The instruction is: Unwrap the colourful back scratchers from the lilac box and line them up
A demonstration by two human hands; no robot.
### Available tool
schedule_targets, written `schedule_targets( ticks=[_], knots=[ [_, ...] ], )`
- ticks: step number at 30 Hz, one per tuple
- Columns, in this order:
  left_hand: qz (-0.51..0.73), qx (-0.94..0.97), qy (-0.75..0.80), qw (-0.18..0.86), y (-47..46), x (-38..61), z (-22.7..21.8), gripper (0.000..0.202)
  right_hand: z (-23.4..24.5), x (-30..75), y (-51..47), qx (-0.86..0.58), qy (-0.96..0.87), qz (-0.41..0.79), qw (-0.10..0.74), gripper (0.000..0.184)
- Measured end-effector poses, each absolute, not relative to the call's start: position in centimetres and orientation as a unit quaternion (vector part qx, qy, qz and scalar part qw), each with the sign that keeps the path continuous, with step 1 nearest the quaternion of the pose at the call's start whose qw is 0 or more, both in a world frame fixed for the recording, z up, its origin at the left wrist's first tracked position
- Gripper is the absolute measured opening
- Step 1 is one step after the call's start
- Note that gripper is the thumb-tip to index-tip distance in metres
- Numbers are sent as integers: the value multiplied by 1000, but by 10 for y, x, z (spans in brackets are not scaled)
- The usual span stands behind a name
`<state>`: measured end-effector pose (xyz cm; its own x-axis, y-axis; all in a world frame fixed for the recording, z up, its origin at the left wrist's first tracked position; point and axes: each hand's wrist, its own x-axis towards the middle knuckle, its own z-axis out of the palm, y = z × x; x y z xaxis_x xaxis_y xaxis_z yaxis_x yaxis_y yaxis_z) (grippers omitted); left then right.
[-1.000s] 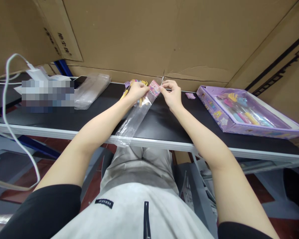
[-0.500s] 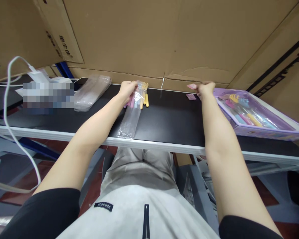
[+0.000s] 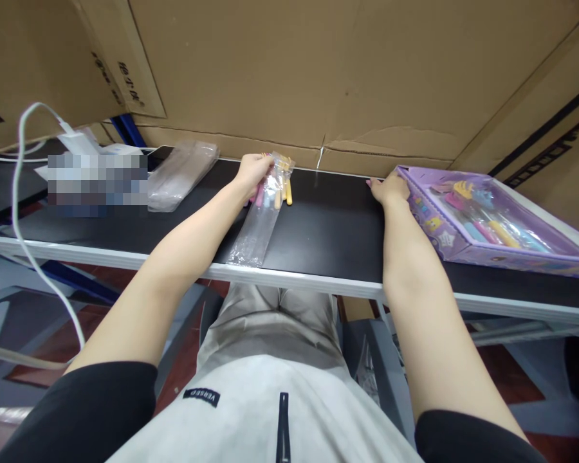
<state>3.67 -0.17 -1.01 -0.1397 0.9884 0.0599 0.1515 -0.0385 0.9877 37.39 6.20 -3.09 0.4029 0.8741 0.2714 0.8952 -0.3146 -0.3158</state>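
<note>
My left hand is closed on the upper end of a long clear plastic bag, whose lower end reaches the table's front edge. Beneath and beside the bag lie several slim sticks with yellow, pink and purple handles and pronged-looking yellow heads. My right hand rests low at the back of the table, against the left end of a purple box. Its fingers are curled and mostly hidden; a small pink bit shows at the thumb side, and I cannot tell whether it is a card or a nail.
Inside the purple box are several wrapped sticks with coloured handles. A stack of clear bags lies left of my left hand, near a white charger and cable. Cardboard walls in the back.
My right hand has come down and slightly left, beside the box; the pink card it held up and the one on the table no longer show clearly. My left hand stays at the bag.
</note>
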Motion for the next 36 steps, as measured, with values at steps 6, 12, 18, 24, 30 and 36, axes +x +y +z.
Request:
schedule_targets(
  ticks=[6, 12, 18, 24, 30, 36],
  knots=[
    [523, 487, 580, 390, -6, 42, -9, 20, -32, 371, 57, -813, -557, -26, 167, 60],
    [525, 495, 573, 388, -4, 42, -11, 16, -30, 368, 52, -810, -563, -28, 161, 52],
    [516, 515, 568, 381, -6, 42, -11, 25, -27, 358, 55, -824, -553, -22, 123, 61],
    [527, 527, 550, 377, -2, 41, -17, 29, -8, 321, 45, -650, -723, -97, 212, 72],
    [535, 529, 537, 382, 0, 42, -17, 29, -5, 261, 36, -403, -877, -24, 259, 61],
    [471, 604, 559, 317, 4, 42, -21, 19, -18, 238, 42, -296, -921, -105, 230, 44]
  ],
)
